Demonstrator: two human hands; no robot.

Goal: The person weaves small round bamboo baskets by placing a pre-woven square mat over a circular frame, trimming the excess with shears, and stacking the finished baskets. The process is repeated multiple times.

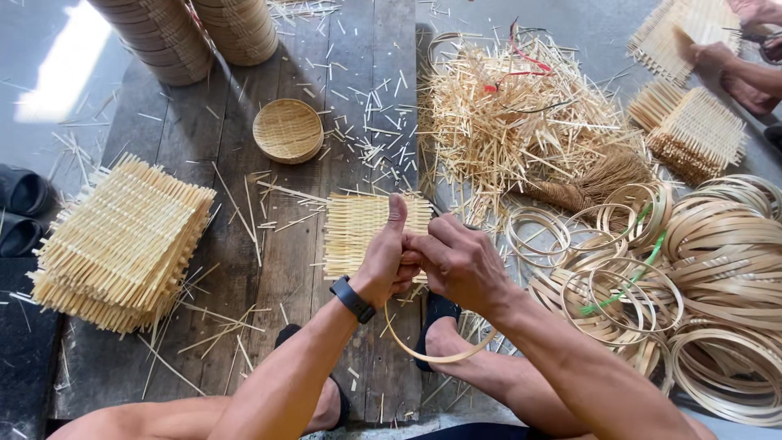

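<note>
A stack of woven mats [122, 244] lies at the far left; the left hand [387, 261] and right hand [456, 262] meet at the centre — fingers clenched on a thin bamboo hoop [428, 354]. Behind them lies one woven mat [358, 228]; loose hoops [700, 277] lie at the right.

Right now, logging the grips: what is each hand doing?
Left hand: closed on the bamboo ring, thumb up.
Right hand: closed on the same ring.

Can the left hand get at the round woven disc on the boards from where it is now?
Probably yes, but not at once. The disc lies open on the boards with nothing over it, up and left of the hands. However, the left hand is busy holding a thin hoop together with the right hand.
</note>
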